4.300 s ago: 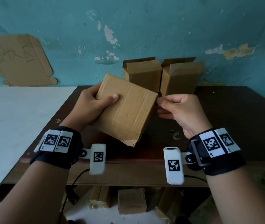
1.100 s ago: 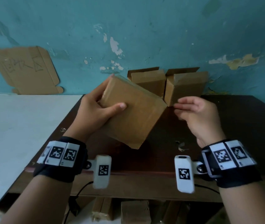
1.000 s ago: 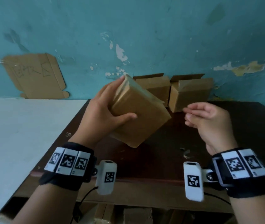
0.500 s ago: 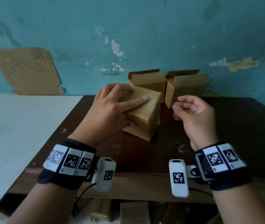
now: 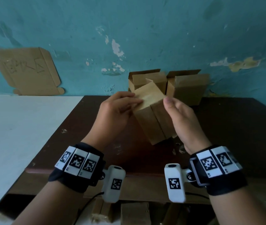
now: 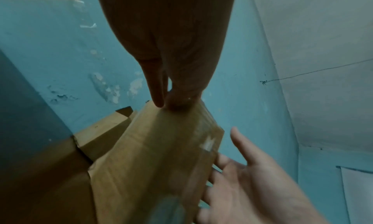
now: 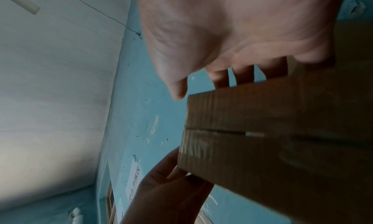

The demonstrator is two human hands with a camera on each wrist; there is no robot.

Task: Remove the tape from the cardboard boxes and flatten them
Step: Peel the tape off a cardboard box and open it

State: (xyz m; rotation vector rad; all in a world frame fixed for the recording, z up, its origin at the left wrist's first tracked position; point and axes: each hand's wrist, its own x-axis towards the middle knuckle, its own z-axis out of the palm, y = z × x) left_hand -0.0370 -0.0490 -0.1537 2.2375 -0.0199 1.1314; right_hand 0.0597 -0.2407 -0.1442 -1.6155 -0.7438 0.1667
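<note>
A small closed cardboard box [image 5: 151, 120] is held tilted above the dark table [image 5: 234, 127], with its seamed face toward me. My left hand [image 5: 117, 109] grips its upper left edge, fingertips [image 6: 161, 103] on the rim. My right hand [image 5: 179, 117] lies along the box's right side: straight fingers [image 7: 242, 74] go behind it, while the thumb [image 5: 168, 101] stands free above the edge. In the wrist views the box [image 6: 161, 155] [image 7: 262, 131] shows a shiny strip of clear tape [image 6: 206, 144] [image 7: 193, 147] near one end.
Two open-topped boxes [image 5: 147, 78] [image 5: 189, 86] stand at the table's back against the blue wall. A flattened cardboard sheet [image 5: 26, 70] leans on the wall at left, above a white surface [image 5: 23, 127]. More boxes [image 5: 134, 213] sit under the table. A small scrap [image 5: 179, 150] lies near my right wrist.
My left hand lowered the box from mid-air and turned it so the seamed face points at me. My right hand, earlier curled apart from it, has opened and reached its right side.
</note>
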